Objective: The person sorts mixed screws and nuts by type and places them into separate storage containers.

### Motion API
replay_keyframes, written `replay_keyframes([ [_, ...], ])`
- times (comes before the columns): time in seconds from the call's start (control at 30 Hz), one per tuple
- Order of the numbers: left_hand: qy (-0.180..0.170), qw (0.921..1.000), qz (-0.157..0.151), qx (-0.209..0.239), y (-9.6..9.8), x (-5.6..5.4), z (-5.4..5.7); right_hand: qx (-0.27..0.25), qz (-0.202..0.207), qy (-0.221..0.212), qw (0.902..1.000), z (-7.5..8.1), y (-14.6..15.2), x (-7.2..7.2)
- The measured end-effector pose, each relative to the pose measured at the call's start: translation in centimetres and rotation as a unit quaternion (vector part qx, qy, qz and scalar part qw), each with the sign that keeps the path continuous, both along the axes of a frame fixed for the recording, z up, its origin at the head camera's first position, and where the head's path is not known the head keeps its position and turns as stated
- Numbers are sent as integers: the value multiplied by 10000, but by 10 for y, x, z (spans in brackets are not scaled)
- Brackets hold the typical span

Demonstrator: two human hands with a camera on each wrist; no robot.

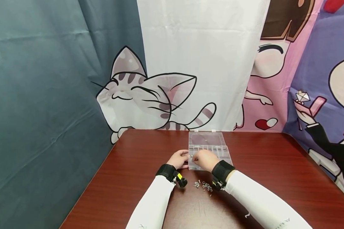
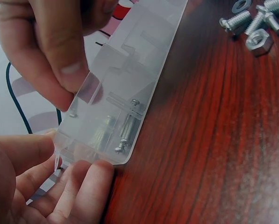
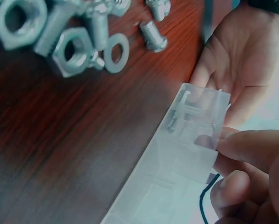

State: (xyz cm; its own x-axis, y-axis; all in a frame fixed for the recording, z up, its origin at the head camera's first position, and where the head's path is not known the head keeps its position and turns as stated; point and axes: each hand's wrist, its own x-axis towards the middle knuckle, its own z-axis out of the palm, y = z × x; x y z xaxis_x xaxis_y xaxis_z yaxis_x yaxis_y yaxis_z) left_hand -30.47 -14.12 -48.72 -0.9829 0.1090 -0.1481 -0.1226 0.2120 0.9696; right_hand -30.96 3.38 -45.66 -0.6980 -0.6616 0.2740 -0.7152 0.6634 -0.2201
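A clear plastic compartment box (image 1: 225,154) lies on the table with its hinged lid (image 1: 206,138) folded back. My left hand (image 1: 178,159) rests at the box's left end, thumb and fingers touching the end wall in the left wrist view. Over the left compartments my right hand (image 1: 206,160) reaches in, its thumb and index fingertips close together. Several screws (image 2: 127,128) lie in the end compartments, and a small screw (image 2: 74,112) shows just under the right fingertips. I cannot tell whether those fingertips pinch anything.
Loose screws, nuts and washers lie in a small spread on the table, including a hex nut (image 2: 259,43), a flat washer (image 3: 117,52) and a short screw (image 3: 153,36). The reddish-brown table (image 1: 126,178) meets a cartoon-printed curtain (image 1: 200,63) at the back.
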Motion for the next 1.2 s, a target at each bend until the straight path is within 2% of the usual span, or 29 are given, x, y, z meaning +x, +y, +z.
replay_keyframes([
  [0.23, -7, 10000, -35, 0, 6, 5, 13, 78, -43, 28, 10000, -4, 2, -3],
  [0.4, -30, 10000, -50, 55, 6, 6, 17, 32, 61, 97, 9999, -4, 3, -3],
  [0.53, -12, 10000, -38, 25, 6, 5, 15, 56, 93, 96, 9999, -4, 3, -4],
  [0.8, -24, 10000, -41, -37, 3, -4, -3, -235, 64, -146, 9996, -5, 6, 0],
  [0.97, -33, 10000, -59, 23, 3, -9, -8, -599, -68, -419, 9973, -3, 16, 10],
  [1.2, -46, 9999, -72, 104, 0, -8, -7, -806, -356, -473, 9950, 9, 40, 38],
])
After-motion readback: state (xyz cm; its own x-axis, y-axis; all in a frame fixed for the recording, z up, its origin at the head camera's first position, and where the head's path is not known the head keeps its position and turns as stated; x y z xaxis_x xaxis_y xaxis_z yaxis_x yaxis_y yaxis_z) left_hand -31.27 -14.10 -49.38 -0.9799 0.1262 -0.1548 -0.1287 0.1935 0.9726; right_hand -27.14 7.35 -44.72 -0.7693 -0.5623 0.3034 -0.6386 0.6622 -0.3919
